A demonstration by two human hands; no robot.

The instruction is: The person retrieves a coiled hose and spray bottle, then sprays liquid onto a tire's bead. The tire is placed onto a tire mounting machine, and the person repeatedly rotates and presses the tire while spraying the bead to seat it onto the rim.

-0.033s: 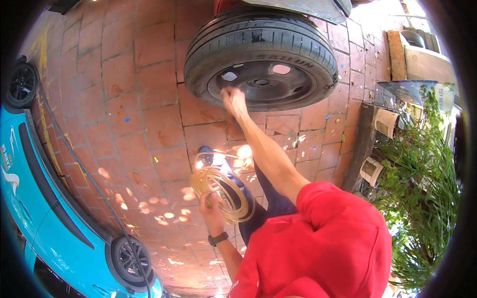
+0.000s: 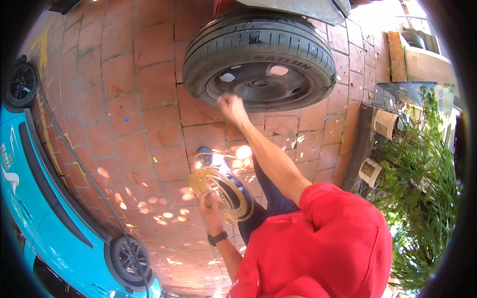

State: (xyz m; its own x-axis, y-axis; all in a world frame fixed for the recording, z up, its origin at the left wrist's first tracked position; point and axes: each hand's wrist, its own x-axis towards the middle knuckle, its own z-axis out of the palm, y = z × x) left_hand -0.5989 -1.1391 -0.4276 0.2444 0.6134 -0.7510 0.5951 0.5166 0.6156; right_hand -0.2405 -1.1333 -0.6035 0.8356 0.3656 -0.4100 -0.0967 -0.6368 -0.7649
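Note:
In my left hand [image 2: 211, 211] is a loose coil of translucent yellowish hose [image 2: 198, 180], gripped at its near left side. A dark watch band [image 2: 217, 239] circles that wrist. My right arm reaches forward to a car wheel [image 2: 258, 52]. At the lower left of its dark steel rim [image 2: 268, 93], my right hand [image 2: 232, 107] is closed, fingers curled in. Whatever those fingers may hold is hidden. The wheel leans with its rim side toward me. A loose stretch of the hose arcs over my shoe [image 2: 204, 150].
On the left stands a turquoise car [image 2: 44, 198], with a dark cable [image 2: 82, 169] running along it over the red paving tiles [image 2: 117, 99]. Plants [image 2: 422, 174] and pale pots [image 2: 370, 172] line the right side. A grey panel [image 2: 303, 7] sits above the wheel.
My right hand has drawn back slightly toward me, low on the rim. The hose coil and my left hand stay nearly in place.

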